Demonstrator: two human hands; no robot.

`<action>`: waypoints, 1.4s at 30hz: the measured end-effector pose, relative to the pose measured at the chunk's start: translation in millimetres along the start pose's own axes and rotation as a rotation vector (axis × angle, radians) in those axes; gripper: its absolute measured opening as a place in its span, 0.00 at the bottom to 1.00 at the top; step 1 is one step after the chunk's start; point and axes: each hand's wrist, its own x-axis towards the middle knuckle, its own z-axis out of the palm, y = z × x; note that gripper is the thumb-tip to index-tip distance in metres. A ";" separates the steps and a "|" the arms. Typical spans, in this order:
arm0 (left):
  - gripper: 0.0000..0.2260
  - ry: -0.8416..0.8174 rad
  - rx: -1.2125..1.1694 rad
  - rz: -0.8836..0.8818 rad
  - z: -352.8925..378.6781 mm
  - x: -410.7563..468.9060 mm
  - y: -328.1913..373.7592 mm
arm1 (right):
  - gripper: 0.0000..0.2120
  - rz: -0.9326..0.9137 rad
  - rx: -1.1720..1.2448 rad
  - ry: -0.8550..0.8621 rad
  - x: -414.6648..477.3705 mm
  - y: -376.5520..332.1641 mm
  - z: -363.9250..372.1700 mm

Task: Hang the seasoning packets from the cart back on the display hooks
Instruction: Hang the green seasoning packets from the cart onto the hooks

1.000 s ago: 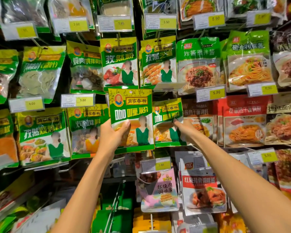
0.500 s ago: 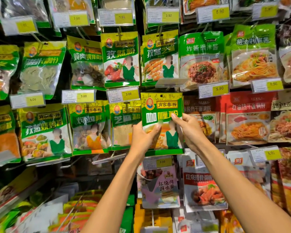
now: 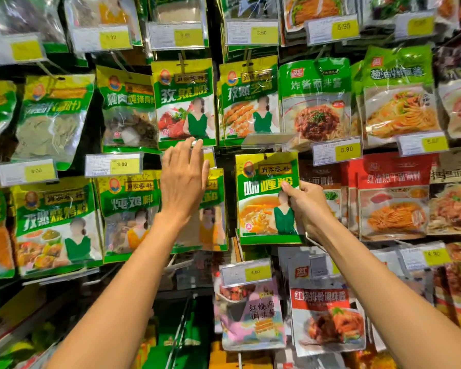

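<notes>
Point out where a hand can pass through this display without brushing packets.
A dark vertical gap runs along the left edge of the curry packet that the right hand pinches. Another opening lies under the chicken stew packet, above the green stock. Elsewhere packets overlap, tightest among the red noodle packets.

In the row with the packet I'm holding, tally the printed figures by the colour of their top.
Green tops: 2, on the held packet and the packet second from left.
Orange tops: 2, on the stewed-chicken packet and the partly hidden packet behind the left hand.
Total: 4.
</notes>
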 end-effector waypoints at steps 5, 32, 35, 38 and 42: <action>0.18 0.055 0.000 0.019 5.7 -2.9 -3.2 | 0.08 0.087 0.040 0.023 12.5 7.4 2.7; 0.16 0.152 0.012 0.144 9.3 -5.4 -18.8 | 0.07 0.115 -0.332 0.281 55.7 31.1 27.9; 0.17 0.127 0.010 0.142 7.3 -5.4 -18.1 | 0.09 0.131 -0.319 0.367 56.3 31.4 31.6; 0.17 0.095 -0.002 0.129 3.1 -6.4 -15.7 | 0.09 0.080 -0.454 0.364 47.9 27.5 26.5; 0.16 0.118 -0.027 0.110 -6.1 -13.3 -2.4 | 0.11 -0.052 -0.531 0.300 20.6 21.9 2.5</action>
